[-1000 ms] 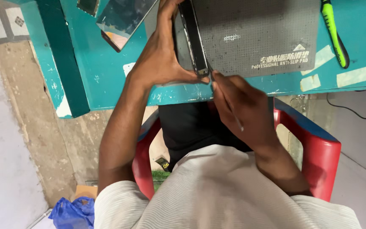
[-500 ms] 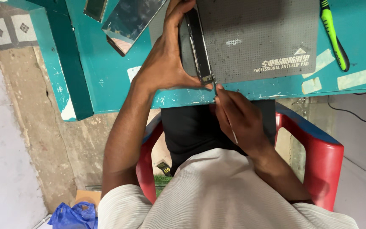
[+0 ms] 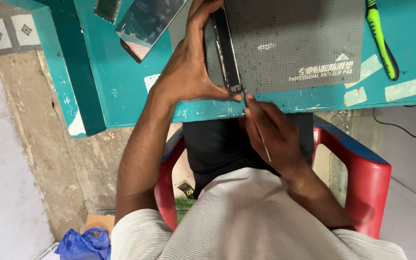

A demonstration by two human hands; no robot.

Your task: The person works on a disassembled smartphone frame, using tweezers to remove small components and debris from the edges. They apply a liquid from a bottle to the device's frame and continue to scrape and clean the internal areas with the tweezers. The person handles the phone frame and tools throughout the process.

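Looking down from the head camera, the left hand (image 3: 186,72) holds a dark phone (image 3: 227,50) on its edge at the left side of a grey dotted anti-slip mat (image 3: 304,38). Its grip is closed around the phone: the fingers curl over the far end near the top of the picture and the thumb presses by the near corner, close to the front rim of the teal surface (image 3: 121,91).

The right hand (image 3: 273,132) sits just below that rim, in front of the person's lap, with its grip pinched on a thin metal tool (image 3: 258,130). The tool's tip reaches up to the phone's near corner, right beside the left thumb; whether it actually enters the seam is too small to tell.

On the surface, a flat glossy panel (image 3: 148,21) lies left of the mat, partly cut off by the top edge. A green-handled tool (image 3: 381,38) lies to the right of the mat, and strips of pale tape (image 3: 410,86) stick near the front edge.

The person sits in a red plastic chair (image 3: 367,183). A blue plastic bag (image 3: 83,243) lies on the floor at the lower left.
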